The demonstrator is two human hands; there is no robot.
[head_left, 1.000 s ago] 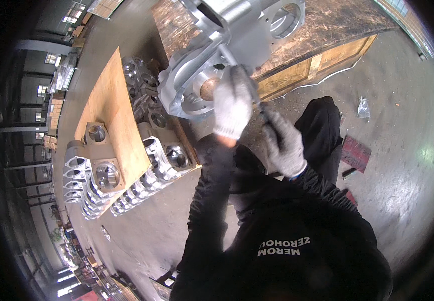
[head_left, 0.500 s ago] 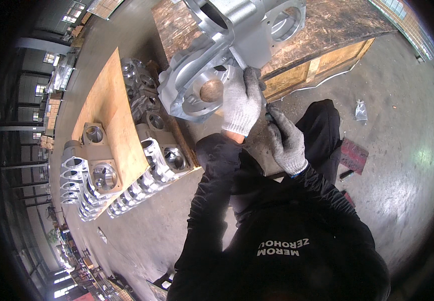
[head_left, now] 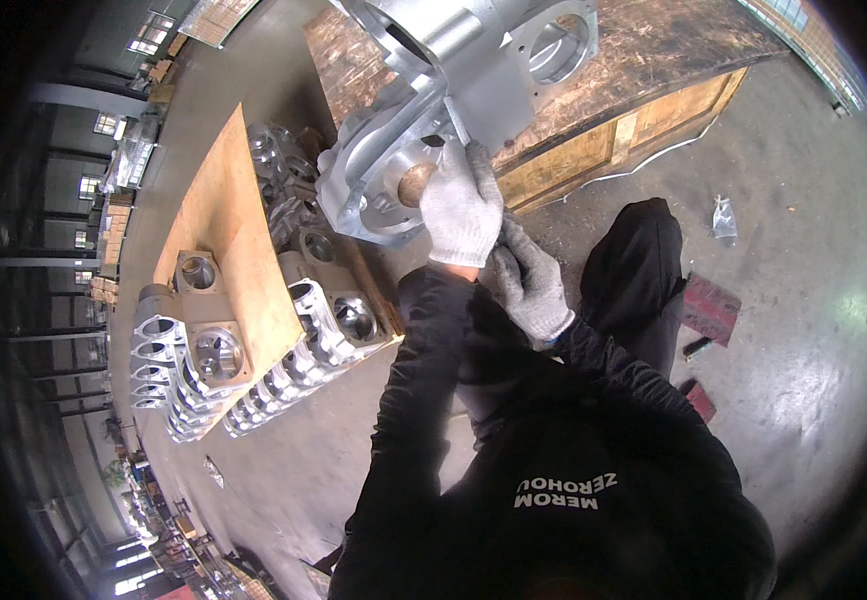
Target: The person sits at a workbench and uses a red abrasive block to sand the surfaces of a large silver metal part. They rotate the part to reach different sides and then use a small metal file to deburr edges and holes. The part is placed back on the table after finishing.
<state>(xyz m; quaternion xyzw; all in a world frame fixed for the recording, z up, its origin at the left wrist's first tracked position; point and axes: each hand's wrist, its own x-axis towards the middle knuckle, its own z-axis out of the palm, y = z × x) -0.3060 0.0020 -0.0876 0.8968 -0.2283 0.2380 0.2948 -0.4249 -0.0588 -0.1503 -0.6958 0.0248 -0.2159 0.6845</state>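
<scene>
A large silver metal casting (head_left: 483,70) with round bores stands on the wooden crate in front of me. A slim flat file (head_left: 456,120) lies against its edge, beside a round opening. My left hand (head_left: 461,208), in a grey knit glove, is closed around the file with its fingers near the casting. My right hand (head_left: 531,283), gloved the same way, is just below and to the right, closed at the handle end. The handle itself is mostly hidden by the gloves.
The wooden crate (head_left: 643,90) has a dark, worn top. At left, a plywood sheet (head_left: 238,235) divides rows of similar castings (head_left: 218,355). On the floor at right lie a clear plastic bag (head_left: 723,220), a red piece (head_left: 710,308) and a small black object (head_left: 696,348).
Both hands have shifted left, the right one more, so it is now close under the left. The file has swung to a steeper angle. The view has tilted slightly.
</scene>
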